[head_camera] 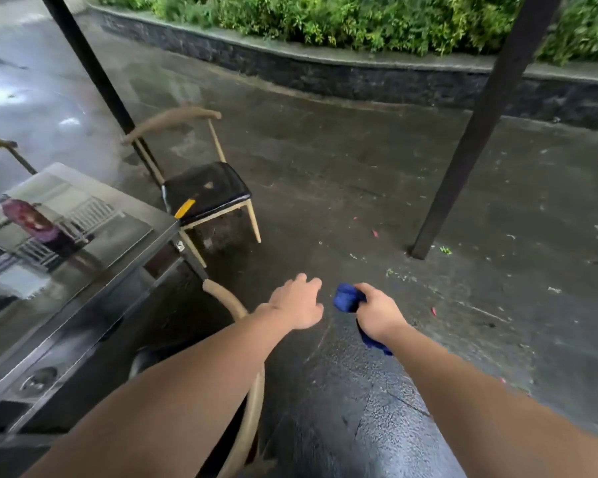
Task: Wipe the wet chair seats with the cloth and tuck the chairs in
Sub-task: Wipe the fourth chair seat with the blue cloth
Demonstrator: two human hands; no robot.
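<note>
My right hand [380,315] grips a bunched blue cloth [347,298], part of which hangs out below my wrist. My left hand [297,303] hovers with relaxed fingers just right of the curved backrest of a near chair [228,301]; this chair is pushed under the dark glossy table [83,270] and its seat is hidden. A second chair [206,191] with a black wet seat and tan frame stands pulled out past the table's far corner, angled away from it.
Two dark slanted posts [477,139] [90,67] rise from the wet pavement. A third chair's backrest [0,144] shows at the far left behind the table. A low stone kerb [359,77] with green shrubs runs along the back. A yellow tag [184,208] sits at the table corner.
</note>
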